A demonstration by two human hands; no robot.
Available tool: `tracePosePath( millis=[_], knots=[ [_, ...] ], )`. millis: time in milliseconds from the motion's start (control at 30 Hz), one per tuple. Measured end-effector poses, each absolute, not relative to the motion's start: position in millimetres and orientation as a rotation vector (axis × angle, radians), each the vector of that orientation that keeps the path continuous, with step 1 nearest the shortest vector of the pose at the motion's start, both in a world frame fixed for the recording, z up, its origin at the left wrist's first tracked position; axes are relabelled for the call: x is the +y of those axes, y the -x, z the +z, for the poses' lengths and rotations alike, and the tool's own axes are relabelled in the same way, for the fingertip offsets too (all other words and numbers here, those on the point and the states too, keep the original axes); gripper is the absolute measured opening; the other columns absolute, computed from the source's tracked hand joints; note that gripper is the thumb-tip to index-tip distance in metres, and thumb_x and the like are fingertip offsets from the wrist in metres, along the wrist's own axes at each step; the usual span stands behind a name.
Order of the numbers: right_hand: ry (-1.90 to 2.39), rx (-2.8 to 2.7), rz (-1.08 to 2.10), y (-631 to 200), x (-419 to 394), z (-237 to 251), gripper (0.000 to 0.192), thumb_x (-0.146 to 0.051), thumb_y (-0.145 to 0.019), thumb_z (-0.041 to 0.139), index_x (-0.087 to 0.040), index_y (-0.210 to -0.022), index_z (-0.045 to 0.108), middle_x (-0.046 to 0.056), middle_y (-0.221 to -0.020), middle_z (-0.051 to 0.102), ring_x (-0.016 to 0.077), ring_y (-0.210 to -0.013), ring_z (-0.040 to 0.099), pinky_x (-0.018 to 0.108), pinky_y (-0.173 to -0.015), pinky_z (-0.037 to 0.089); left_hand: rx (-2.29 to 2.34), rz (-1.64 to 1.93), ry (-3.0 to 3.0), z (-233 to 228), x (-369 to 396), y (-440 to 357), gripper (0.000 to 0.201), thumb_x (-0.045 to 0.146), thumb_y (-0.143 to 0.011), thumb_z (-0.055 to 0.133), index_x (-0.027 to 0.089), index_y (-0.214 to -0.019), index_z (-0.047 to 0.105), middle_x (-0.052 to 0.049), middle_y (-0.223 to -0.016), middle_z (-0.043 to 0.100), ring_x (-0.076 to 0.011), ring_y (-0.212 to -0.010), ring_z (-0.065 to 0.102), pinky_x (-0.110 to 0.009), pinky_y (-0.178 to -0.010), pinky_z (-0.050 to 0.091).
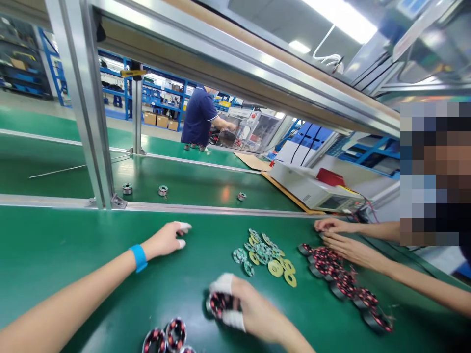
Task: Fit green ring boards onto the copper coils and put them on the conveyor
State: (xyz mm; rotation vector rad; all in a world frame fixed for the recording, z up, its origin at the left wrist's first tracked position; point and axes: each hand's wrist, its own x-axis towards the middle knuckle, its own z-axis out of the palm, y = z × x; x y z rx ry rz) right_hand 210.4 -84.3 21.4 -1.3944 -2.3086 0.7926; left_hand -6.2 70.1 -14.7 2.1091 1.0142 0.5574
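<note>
My right hand (pixel 253 306), with white finger covers, grips a round motor stator (pixel 220 303) with red copper windings, low over the green bench; the hand is slightly blurred. My left hand (pixel 165 240), a blue band on its wrist, reaches forward over the bench, thumb and fingers apart, with nothing visible between them. Several more wound stators (pixel 175 334) stand at the near edge, partly cut off by the frame. Beyond my right hand lies a loose pile of green circuit-board rings (pixel 264 252) and yellow rings (pixel 275 268).
Right of the pile stands a row of stators (pixel 333 269); a co-worker's hands (pixel 338 238) work at its far end. A metal upright (pixel 83 103) rises at left. Across the rail (pixel 206 210), a few stators (pixel 163 190) sit on a conveyor. Another person (pixel 198 115) stands behind.
</note>
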Motion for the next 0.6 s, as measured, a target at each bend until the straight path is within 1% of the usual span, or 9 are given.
tracePosePath(
  millis=[33,100,200,267,333,400,467,533,600],
  knots=[
    [1.370,-2.287,0.831,-207.4,-71.4,22.7,0.035,-0.015,-0.069,0.066,-0.020,-0.104,0.065,0.005,-0.092,0.065,0.0175,-0.080,0.060,0.026,-0.071,0.049,0.934,0.522,-2.104,-15.1,56.3,3.1,0.055,0.008,-0.062,0.059,0.013,-0.118,0.057,-0.008,-0.113,0.065,-0.0199,-0.098,0.062,-0.031,-0.091,0.047],
    [1.337,-2.261,0.839,-200.8,-49.0,19.5,0.034,-0.014,-0.067,0.068,-0.019,-0.100,0.065,0.005,-0.093,0.065,0.0184,-0.083,0.059,0.028,-0.073,0.048,0.802,0.485,-2.079,-14.7,36.6,-1.3,0.063,0.005,-0.059,0.059,0.015,-0.121,0.055,-0.008,-0.121,0.061,-0.0204,-0.107,0.058,-0.033,-0.097,0.043],
    [1.385,-2.126,0.851,-192.0,-31.7,4.3,0.038,-0.010,-0.064,0.068,-0.017,-0.101,0.064,0.004,-0.091,0.064,0.0153,-0.072,0.057,0.026,-0.065,0.049,0.681,0.460,-2.012,-11.7,26.3,-1.3,0.072,0.001,-0.058,0.053,0.015,-0.129,0.048,-0.010,-0.128,0.055,-0.0216,-0.116,0.053,-0.036,-0.102,0.037],
    [1.455,-2.011,0.862,-189.5,-31.0,-7.0,0.039,-0.010,-0.066,0.065,-0.017,-0.104,0.062,0.002,-0.085,0.062,0.0122,-0.063,0.054,0.024,-0.058,0.048,0.652,0.427,-1.992,-9.1,26.8,1.7,0.078,0.000,-0.056,0.051,0.016,-0.132,0.044,-0.009,-0.130,0.054,-0.0225,-0.117,0.051,-0.037,-0.103,0.036],
    [1.537,-1.924,0.824,-189.9,-34.9,-14.9,0.037,-0.012,-0.069,0.062,-0.018,-0.105,0.060,0.000,-0.078,0.058,0.0104,-0.057,0.052,0.023,-0.055,0.047,0.644,0.406,-1.996,-7.5,27.8,4.2,0.082,0.001,-0.055,0.054,0.017,-0.134,0.042,-0.009,-0.132,0.052,-0.0242,-0.119,0.049,-0.037,-0.103,0.036],
    [1.594,-1.899,0.732,-191.2,-39.6,-18.0,0.040,-0.015,-0.068,0.065,-0.018,-0.107,0.057,-0.001,-0.080,0.056,0.0096,-0.054,0.049,0.024,-0.054,0.048,0.628,0.433,-1.991,-7.5,27.4,4.6,0.082,0.005,-0.057,0.058,0.018,-0.135,0.040,-0.008,-0.131,0.053,-0.0248,-0.117,0.051,-0.036,-0.101,0.037],
    [1.591,-1.942,0.603,-191.4,-43.2,-17.2,0.051,-0.017,-0.066,0.069,-0.020,-0.114,0.053,0.002,-0.088,0.056,0.0118,-0.058,0.051,0.027,-0.055,0.049,0.588,0.477,-1.991,-8.6,25.6,3.1,0.079,0.009,-0.060,0.061,0.020,-0.135,0.039,-0.006,-0.127,0.057,-0.0240,-0.112,0.054,-0.035,-0.098,0.040],
    [1.508,-2.036,0.464,-189.5,-44.8,-14.6,0.058,-0.018,-0.065,0.072,-0.022,-0.119,0.052,0.006,-0.097,0.057,0.0173,-0.073,0.056,0.030,-0.062,0.051,0.577,0.509,-2.009,-9.7,23.8,1.1,0.076,0.010,-0.062,0.062,0.020,-0.134,0.040,-0.006,-0.124,0.058,-0.0233,-0.109,0.056,-0.034,-0.095,0.041],
    [1.370,-2.117,0.341,-185.9,-44.6,-12.3,0.051,-0.018,-0.067,0.071,-0.024,-0.116,0.057,0.008,-0.103,0.058,0.0220,-0.088,0.056,0.035,-0.072,0.051,0.592,0.513,-2.047,-9.9,22.8,-0.2,0.072,0.010,-0.064,0.061,0.020,-0.132,0.042,-0.007,-0.122,0.059,-0.0231,-0.106,0.056,-0.033,-0.092,0.041]
  ],
)
